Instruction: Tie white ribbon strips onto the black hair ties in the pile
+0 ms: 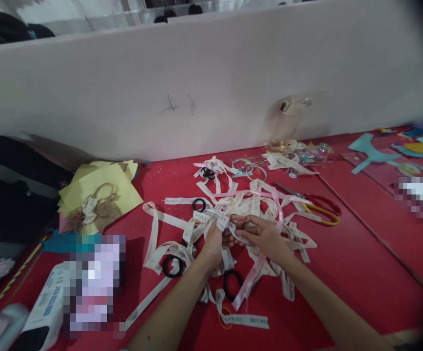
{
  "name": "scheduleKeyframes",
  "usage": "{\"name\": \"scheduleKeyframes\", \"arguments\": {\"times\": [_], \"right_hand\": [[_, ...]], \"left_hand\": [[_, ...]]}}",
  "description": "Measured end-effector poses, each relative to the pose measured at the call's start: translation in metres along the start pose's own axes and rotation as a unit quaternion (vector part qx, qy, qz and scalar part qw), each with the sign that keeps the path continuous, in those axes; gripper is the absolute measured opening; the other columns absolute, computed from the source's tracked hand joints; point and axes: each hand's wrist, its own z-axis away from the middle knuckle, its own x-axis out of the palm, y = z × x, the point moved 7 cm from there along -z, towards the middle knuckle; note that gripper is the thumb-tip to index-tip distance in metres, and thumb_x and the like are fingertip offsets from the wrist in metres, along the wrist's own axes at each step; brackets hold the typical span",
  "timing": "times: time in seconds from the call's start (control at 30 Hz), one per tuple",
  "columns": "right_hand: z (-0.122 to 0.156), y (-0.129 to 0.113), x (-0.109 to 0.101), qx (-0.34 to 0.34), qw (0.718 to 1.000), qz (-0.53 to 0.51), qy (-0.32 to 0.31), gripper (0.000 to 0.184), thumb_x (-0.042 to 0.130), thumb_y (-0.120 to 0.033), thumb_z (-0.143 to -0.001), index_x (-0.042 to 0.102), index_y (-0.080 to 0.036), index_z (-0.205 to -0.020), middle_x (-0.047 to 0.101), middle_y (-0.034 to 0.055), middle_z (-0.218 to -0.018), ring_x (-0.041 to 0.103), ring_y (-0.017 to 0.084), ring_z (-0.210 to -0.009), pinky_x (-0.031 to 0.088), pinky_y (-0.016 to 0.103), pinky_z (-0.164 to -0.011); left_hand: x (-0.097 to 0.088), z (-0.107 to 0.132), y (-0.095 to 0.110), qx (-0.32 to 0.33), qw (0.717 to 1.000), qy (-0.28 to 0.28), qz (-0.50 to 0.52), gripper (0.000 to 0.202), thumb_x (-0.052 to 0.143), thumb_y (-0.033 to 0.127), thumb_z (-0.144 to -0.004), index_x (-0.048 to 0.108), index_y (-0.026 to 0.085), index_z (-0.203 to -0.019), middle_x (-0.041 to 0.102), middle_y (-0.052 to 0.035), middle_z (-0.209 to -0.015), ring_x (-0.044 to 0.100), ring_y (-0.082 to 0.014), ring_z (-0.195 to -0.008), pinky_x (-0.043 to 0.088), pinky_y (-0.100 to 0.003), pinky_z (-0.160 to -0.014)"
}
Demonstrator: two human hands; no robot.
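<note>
In the middle of the red table my left hand is closed around a white printed ribbon. Close against it, my right hand pinches a part of the same ribbon between thumb and fingers. A loose pile of white lettered ribbon spreads around and beneath both hands. A strip of pink ribbon runs below my right hand. Black hair ties lie among the ribbons, and a thin yellow elastic band rests nearer to me. My palms are mostly hidden.
Scissors with red and yellow handles lie right of the pile. A clear bottle stands by the white partition. At left are yellow paper sheets bearing a twine piece with a bow, and a white box.
</note>
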Motion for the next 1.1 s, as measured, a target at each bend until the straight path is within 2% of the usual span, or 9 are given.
{"name": "scheduleKeyframes", "arguments": {"times": [0.23, 0.5, 0.7, 0.9, 1.1], "right_hand": [[-0.0013, 0.0017, 0.0015, 0.006, 1.000, -0.020, -0.007, 0.033, 0.073, -0.037, -0.070, 0.058, -0.019, -0.092, 0.069, 0.0025, -0.083, 0.069, 0.019, -0.072, 0.058, 0.032, -0.068], [-0.0010, 0.0000, 0.0035, 0.012, 0.999, -0.038, -0.019, 0.027, 0.073, -0.036, -0.070, 0.056, -0.019, -0.083, 0.068, 0.0000, -0.077, 0.069, 0.017, -0.068, 0.058, 0.031, -0.067], [-0.0013, 0.0018, 0.0015, 0.011, 0.999, -0.015, -0.033, 0.024, 0.070, -0.034, -0.073, 0.056, -0.019, -0.086, 0.068, 0.0001, -0.074, 0.067, 0.016, -0.066, 0.056, 0.028, -0.064], [-0.0028, 0.0059, -0.0003, 0.006, 1.000, 0.006, -0.029, 0.021, 0.069, -0.031, -0.074, 0.056, -0.020, -0.087, 0.068, 0.0009, -0.076, 0.067, 0.019, -0.076, 0.056, 0.029, -0.069], [-0.0035, 0.0051, -0.0024, -0.010, 0.999, 0.046, -0.021, 0.026, 0.067, -0.033, -0.075, 0.058, -0.019, -0.096, 0.069, 0.0039, -0.087, 0.067, 0.020, -0.079, 0.056, 0.032, -0.071]], "left_hand": [[-0.0019, -0.0037, -0.0052, 0.004, 1.000, -0.026, 0.000, 0.033, 0.063, 0.048, -0.070, 0.058, 0.016, -0.070, 0.035, 0.0076, -0.045, 0.030, -0.0036, -0.035, 0.021, -0.017, -0.038], [0.0005, -0.0033, -0.0035, 0.029, 0.998, -0.051, -0.016, 0.035, 0.060, 0.050, -0.073, 0.059, 0.016, -0.069, 0.032, 0.0074, -0.048, 0.029, -0.0038, -0.036, 0.021, -0.017, -0.037], [0.0006, -0.0016, -0.0024, 0.018, 0.998, -0.038, -0.038, 0.034, 0.063, 0.049, -0.070, 0.057, 0.015, -0.067, 0.030, 0.0077, -0.048, 0.027, -0.0030, -0.036, 0.018, -0.016, -0.036], [-0.0009, -0.0044, -0.0052, 0.018, 0.998, -0.047, -0.041, 0.036, 0.064, 0.049, -0.069, 0.055, 0.014, -0.067, 0.027, 0.0090, -0.048, 0.022, -0.0018, -0.037, 0.016, -0.015, -0.037], [-0.0007, -0.0059, -0.0061, 0.021, 0.997, -0.056, -0.047, 0.035, 0.062, 0.049, -0.072, 0.056, 0.014, -0.068, 0.027, 0.0089, -0.050, 0.022, -0.0018, -0.038, 0.016, -0.014, -0.036]]}}
